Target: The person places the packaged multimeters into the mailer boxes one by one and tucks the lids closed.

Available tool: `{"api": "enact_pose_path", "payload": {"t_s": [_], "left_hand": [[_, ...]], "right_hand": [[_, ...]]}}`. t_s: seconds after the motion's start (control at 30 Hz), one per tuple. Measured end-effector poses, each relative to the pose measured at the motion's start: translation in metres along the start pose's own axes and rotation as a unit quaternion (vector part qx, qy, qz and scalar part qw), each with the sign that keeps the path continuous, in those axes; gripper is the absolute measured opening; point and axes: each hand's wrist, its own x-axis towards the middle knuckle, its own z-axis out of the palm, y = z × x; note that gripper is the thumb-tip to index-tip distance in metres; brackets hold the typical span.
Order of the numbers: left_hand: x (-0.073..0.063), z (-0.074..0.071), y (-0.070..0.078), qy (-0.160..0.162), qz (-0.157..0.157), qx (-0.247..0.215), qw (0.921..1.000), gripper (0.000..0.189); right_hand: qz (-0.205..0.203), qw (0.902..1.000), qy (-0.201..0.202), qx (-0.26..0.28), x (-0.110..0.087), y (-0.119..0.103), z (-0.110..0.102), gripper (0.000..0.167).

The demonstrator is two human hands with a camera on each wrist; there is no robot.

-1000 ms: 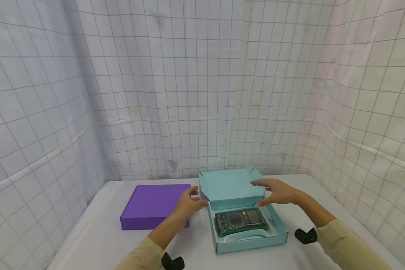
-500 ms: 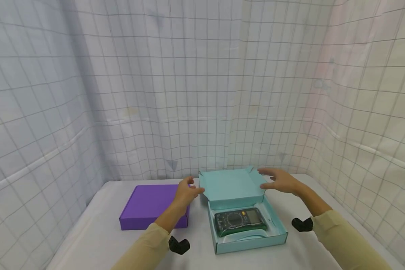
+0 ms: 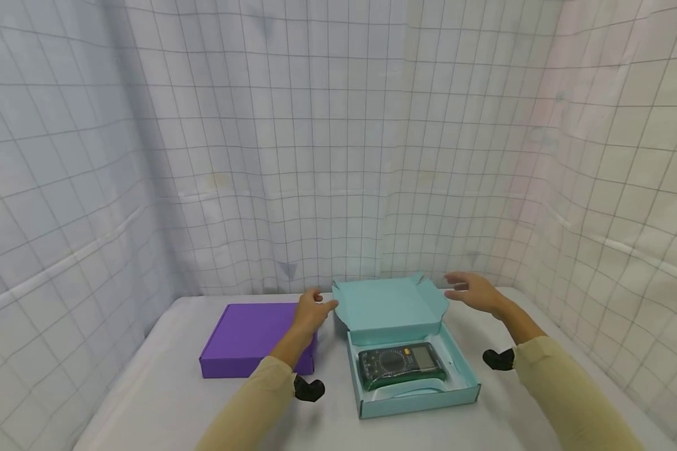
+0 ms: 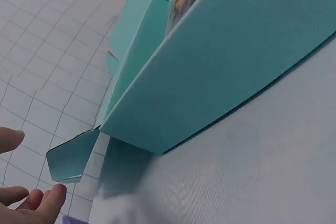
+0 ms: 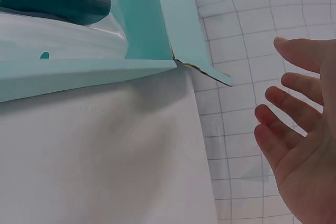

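A teal cardboard box (image 3: 417, 407) lies on the table with its lid (image 3: 386, 304) folded back. Inside it is a dark multimeter (image 3: 402, 363) with a green edge, in clear plastic; its label shows in the right wrist view. My left hand (image 3: 310, 311) is at the lid's left side, its loosely bent fingers near the side flap (image 4: 73, 156) and holding nothing. To the right of the lid hovers my right hand (image 3: 476, 293), thumb and fingers spread apart and nothing between them. In the right wrist view that hand (image 5: 304, 124) is apart from the box.
A shut purple box (image 3: 248, 338) sits on the table's left, partly behind my left forearm. The white-covered table (image 3: 152, 401) has grid-patterned curtains (image 3: 338, 156) at its back and sides. A black wrist device (image 3: 499, 359) is on my right sleeve.
Both hands have moved forward, away from the box's near part and up along its lid. My right hand has also gone outward to the right. Box and multimeter stay in place.
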Motion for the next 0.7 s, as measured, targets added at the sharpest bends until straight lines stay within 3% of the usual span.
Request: {"api": "enact_pose_path", "payload": {"t_s": [0.2,0.43,0.7], "left_hand": [[0.008,0.011,-0.002,-0.014,-0.031,-0.096,0.9948,0.056],[0.008,0.018,-0.006,-0.042,-0.045,-0.179,0.9819,0.041],[0.009,0.029,-0.013,-0.03,-0.07,-0.262,0.9622,0.043]], "right_hand": [[0.028,0.9992,-0.027,0.001,0.009,0.007,0.008,0.054],[0.042,0.9968,-0.04,0.056,0.017,0.009,0.021,0.041],[0.052,0.9917,-0.033,0.112,0.019,0.005,0.032,0.041]]}}
